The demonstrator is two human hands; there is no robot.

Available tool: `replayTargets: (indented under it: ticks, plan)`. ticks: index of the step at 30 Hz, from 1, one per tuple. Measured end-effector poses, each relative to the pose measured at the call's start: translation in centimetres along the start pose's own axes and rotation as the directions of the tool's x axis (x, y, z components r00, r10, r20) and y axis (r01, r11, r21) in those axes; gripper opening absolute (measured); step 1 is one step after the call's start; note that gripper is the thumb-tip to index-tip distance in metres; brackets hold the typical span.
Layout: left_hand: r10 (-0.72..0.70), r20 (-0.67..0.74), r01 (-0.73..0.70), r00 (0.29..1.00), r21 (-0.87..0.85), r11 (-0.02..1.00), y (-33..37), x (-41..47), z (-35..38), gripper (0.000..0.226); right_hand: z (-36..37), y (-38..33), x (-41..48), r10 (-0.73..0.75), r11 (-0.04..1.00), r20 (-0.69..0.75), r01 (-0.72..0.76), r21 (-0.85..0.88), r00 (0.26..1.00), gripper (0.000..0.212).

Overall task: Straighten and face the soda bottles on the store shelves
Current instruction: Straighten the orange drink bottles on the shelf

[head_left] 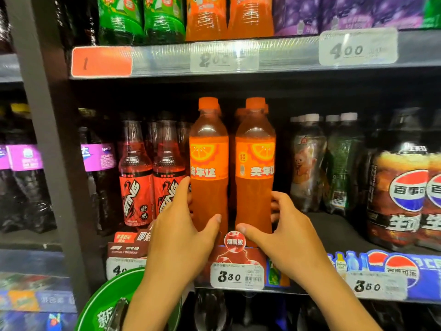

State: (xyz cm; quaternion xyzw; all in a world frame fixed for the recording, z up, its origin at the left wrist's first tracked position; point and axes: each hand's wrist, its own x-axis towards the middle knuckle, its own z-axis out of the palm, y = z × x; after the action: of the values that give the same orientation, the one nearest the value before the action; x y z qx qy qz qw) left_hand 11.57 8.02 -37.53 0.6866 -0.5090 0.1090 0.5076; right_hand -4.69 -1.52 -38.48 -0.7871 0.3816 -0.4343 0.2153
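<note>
- Upper-shelf bottles (164, 17), 12 o'clock: necks and caps cut off by the top edge.
- Middle price tag (223, 59), 12 o'clock: digits blurred.
- Left orange bottle (208, 163) and right orange bottle (255, 163), centre: bases hidden behind left hand (181, 235), right hand (284, 237) and red shelf card (235, 254).
- Green round sign (105, 306), 7 o'clock: cut by the bottom edge, partly under the forearm.
- Cola bottle (433, 199), 3 o'clock: cut by the right edge.
- Lower-shelf bottles (210, 309), 6 o'clock: too dark to identify.
</note>
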Motion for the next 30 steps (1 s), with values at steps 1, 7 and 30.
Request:
replayTargets:
  ticks: [1, 7, 30]
  plan:
    - [0.012, 0.018, -0.011, 1.0, -0.015, 1.0, 0.1, 0.0, 0.0, 0.079, -0.1, 0.1, -0.1, -0.001, 1.0, 0.005, 0.001, -0.009, 1.0, 0.093]
    - [0.05, -0.018, -0.05, 0.999, -0.011, 0.999, 1.0, -0.5, 0.5, 0.077, -0.2, 0.1, -0.4, -0.008, 1.0, -0.032, 0.008, -0.005, 0.999, 0.076]
    - [0.142, -0.203, -0.137, 0.969, 0.035, 0.99, 2.8, -1.8, 0.3, 0.083, 0.0, -0.7, -0.8, -0.115, 0.99, -0.18, 0.097, -0.106, 0.977, 0.084]
